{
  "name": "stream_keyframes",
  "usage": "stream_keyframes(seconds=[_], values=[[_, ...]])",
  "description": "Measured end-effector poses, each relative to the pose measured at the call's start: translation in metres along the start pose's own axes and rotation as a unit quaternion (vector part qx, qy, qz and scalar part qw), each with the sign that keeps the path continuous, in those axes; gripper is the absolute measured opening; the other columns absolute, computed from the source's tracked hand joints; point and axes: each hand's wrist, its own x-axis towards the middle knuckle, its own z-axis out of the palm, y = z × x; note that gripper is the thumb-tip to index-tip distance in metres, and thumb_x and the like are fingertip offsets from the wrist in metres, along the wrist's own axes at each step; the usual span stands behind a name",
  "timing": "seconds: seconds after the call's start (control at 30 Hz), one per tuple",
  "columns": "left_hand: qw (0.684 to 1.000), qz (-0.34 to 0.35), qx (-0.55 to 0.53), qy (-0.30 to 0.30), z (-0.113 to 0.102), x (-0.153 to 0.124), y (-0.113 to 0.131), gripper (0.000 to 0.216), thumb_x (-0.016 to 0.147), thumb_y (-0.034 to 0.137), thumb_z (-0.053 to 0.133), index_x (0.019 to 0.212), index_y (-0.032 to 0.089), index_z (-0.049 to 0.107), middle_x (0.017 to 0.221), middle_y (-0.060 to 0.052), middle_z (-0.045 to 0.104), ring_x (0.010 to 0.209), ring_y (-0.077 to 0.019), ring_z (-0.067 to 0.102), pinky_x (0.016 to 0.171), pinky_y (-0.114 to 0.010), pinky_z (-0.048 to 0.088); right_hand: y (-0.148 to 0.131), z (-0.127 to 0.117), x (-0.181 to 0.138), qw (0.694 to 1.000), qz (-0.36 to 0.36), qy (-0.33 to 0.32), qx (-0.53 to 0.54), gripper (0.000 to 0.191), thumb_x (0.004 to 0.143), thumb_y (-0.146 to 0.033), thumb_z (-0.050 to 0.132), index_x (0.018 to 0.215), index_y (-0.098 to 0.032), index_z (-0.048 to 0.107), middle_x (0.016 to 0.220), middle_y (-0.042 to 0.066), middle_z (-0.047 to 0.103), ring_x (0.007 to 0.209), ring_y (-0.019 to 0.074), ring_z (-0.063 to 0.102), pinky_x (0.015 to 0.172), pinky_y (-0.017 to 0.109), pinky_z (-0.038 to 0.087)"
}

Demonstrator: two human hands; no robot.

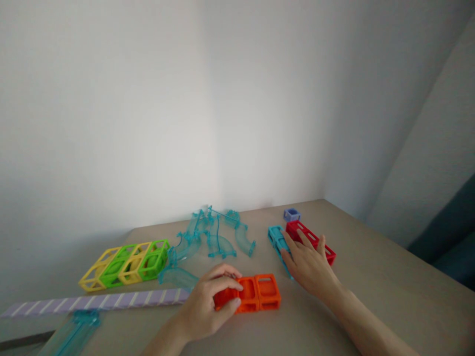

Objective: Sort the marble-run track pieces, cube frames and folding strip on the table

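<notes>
My left hand (208, 307) is closed round the left end of a row of orange open-frame cubes (267, 291), which lies on the table. Its fingers and thumb hide part of that end. Further right, my right hand (309, 259) lies palm down with its fingers spread over a row of blue open-frame cubes (276, 237) and a row of red ones (328, 253). The fingers appear to touch both rows, and the hand covers their middle parts. Just behind the red row sits a single purple cube (292, 214).
Several clear teal track pieces (218, 242) lie at the back middle of the table (378, 296). A yellow and green cube row (129, 264) is at the left. A purple striped strip (111, 300) crosses the left front, near another teal piece (76, 333). Walls (260, 99) rise behind.
</notes>
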Motion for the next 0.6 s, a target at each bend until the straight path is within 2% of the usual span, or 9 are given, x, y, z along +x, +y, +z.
stream_keyframes(seconds=[0.23, 0.47, 0.53, 0.6], values=[[1.000, -0.002, -0.001, -0.002, 0.0009, -0.0019, -0.0007, 0.019, 0.081, 0.014, 0.059, 0.097, 0.019, 0.067, 0.111, -0.010, 0.061, 0.106, -0.0196, 0.059, 0.095, -0.032, 0.045, -0.0025, -0.0054, 0.0005, 1.000, 0.009, -0.012, 0.003, 0.053, 0.095, -0.029, 0.031, 0.142, -0.006, 0.041, 0.123, 0.020, 0.064, 0.135, 0.0411, 0.033, 0.103, 0.075, 0.008], [1.000, -0.003, 0.002, -0.005, 0.0013, -0.0015, -0.0014, 0.019, 0.081, 0.015, 0.059, 0.097, 0.019, 0.067, 0.111, -0.010, 0.061, 0.105, -0.0199, 0.059, 0.095, -0.033, 0.045, -0.0006, 0.0009, 0.0009, 1.000, 0.011, 0.005, 0.013, 0.053, 0.095, -0.030, 0.031, 0.142, -0.008, 0.041, 0.121, 0.019, 0.065, 0.136, 0.0396, 0.033, 0.103, 0.075, 0.008], [1.000, 0.000, 0.008, -0.005, 0.0010, -0.0023, -0.0019, 0.020, 0.082, 0.016, 0.059, 0.099, 0.020, 0.067, 0.113, -0.010, 0.060, 0.107, -0.0201, 0.059, 0.096, -0.033, 0.045, -0.0001, -0.0013, 0.0015, 0.999, 0.021, 0.015, 0.033, 0.050, 0.094, -0.029, 0.032, 0.139, -0.011, 0.046, 0.123, 0.017, 0.065, 0.133, 0.0393, 0.036, 0.103, 0.075, 0.009], [1.000, 0.002, 0.023, -0.011, 0.0006, -0.0032, -0.0022, 0.024, 0.082, 0.020, 0.060, 0.105, 0.021, 0.065, 0.115, -0.010, 0.060, 0.108, -0.0208, 0.058, 0.097, -0.034, 0.045, 0.0004, -0.0066, 0.0013, 0.996, 0.035, 0.047, 0.072, 0.045, 0.093, -0.031, 0.034, 0.130, -0.015, 0.055, 0.122, 0.016, 0.064, 0.125, 0.0378, 0.046, 0.104, 0.074, 0.012]])
